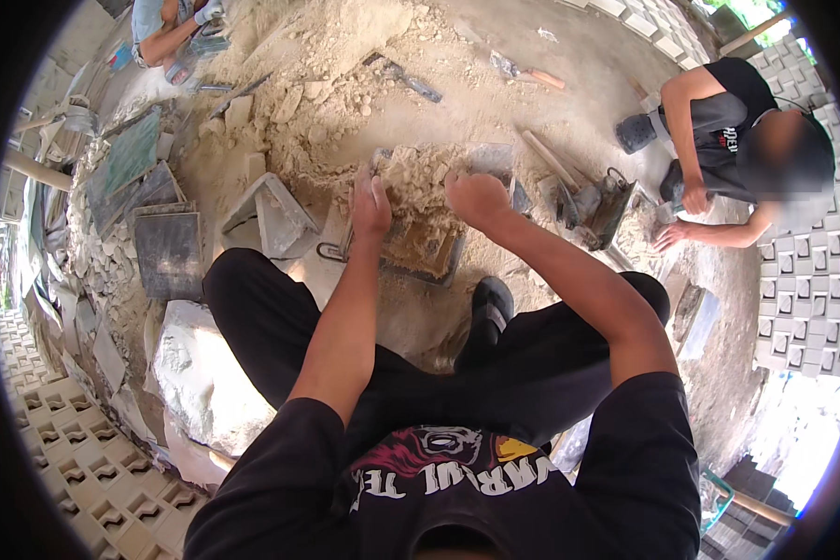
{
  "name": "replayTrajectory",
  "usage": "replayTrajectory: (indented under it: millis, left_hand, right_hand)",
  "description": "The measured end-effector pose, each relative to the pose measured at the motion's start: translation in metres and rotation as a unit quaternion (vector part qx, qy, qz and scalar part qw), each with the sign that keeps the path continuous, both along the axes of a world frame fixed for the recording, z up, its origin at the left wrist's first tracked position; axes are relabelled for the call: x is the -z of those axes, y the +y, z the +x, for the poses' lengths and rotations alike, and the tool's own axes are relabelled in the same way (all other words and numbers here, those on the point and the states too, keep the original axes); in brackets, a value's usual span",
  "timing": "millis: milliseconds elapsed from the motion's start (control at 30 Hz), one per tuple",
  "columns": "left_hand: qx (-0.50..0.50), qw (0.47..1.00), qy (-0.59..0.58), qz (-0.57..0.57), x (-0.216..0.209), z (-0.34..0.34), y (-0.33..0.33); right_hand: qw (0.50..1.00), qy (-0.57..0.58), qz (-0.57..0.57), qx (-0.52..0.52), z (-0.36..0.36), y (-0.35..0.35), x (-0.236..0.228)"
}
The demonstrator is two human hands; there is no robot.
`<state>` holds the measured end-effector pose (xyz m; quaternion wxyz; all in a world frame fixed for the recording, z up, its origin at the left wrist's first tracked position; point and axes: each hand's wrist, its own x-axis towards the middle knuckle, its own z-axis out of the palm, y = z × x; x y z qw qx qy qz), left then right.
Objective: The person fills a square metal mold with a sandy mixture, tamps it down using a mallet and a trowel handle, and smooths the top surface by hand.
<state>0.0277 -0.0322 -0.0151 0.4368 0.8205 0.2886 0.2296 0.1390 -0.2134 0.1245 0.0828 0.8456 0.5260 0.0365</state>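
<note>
While sandy clumps (417, 175) lay between the left hand (371, 207) and right hand (478, 198), I couldn't make out whether either clasped anything.

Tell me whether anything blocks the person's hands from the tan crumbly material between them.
Nothing visible does: the left hand is at the left side of the tan crumbly material and the right hand at its right; contact is unclear.

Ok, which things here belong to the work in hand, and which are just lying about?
In use, it seems:
- crumbly soil between the left hand and right hand
- dark frame just below it

Apparently lying about:
- trowel with a wooden handle
- dark square plate on the left
- pale block near the left knee
</note>
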Motion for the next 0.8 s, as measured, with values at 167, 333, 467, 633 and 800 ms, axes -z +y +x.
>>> replayTrajectory:
  millis: [167,333,467,633,800]
  left_hand:
    - [0.015,0.996,0.001,0.084,0.006,-0.014,-0.02]
    - [0.05,0.968,0.059,0.237,-0.006,-0.006,-0.053]
    - [0.058,0.973,0.06,0.214,-0.014,0.009,-0.02]
    - [0.161,0.964,0.096,0.189,-0.027,0.024,-0.019]
    - [0.271,0.93,0.078,0.237,-0.042,0.016,-0.047]
  right_hand:
    - [0.995,-0.083,-0.036,0.043,-0.008,-0.006,-0.044]
    - [0.984,0.009,-0.037,0.172,0.043,-0.049,-0.091]
    - [0.978,0.042,-0.022,0.202,0.031,-0.084,-0.142]
    - [0.959,0.098,0.031,0.265,0.032,-0.114,-0.124]
    - [0.936,0.16,0.079,0.304,0.039,-0.114,-0.114]
